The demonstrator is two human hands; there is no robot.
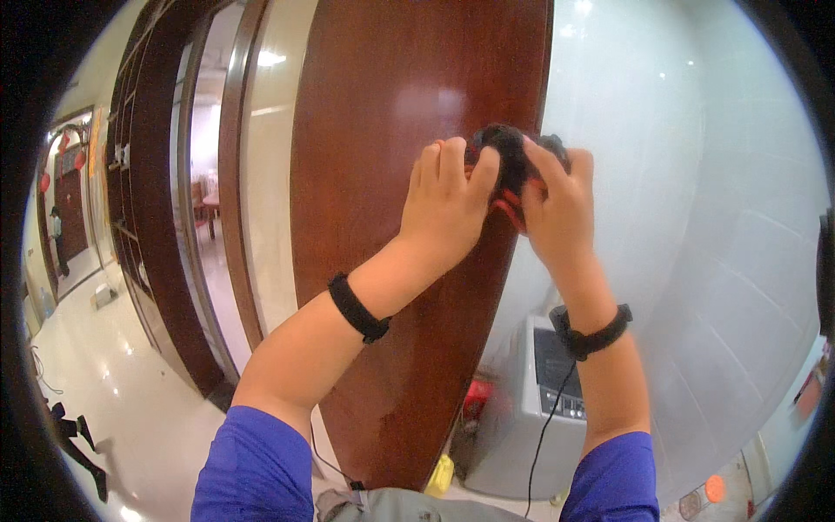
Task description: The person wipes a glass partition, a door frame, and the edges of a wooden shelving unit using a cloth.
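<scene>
Both hands are raised in front of a reddish-brown wooden door [404, 293]. Between them is a black and red object [505, 156], close to the door's upright right edge; its exact kind is hard to tell. My left hand [443, 189] grips its left side, fingers curled over it against the door's face. On the other side, my right hand [561, 196] holds it just past the door's edge. A red strip hangs below the object between the two hands. The fingers cover much of it. Each forearm wears a black band.
A top-loading washing machine [522, 417] stands low beyond the door's edge, with a yellow container [441, 475] near it. A black cable [545, 437] hangs from the right wristband. Black stand legs [81, 444] are on the left floor. A person [57, 241] stands far left.
</scene>
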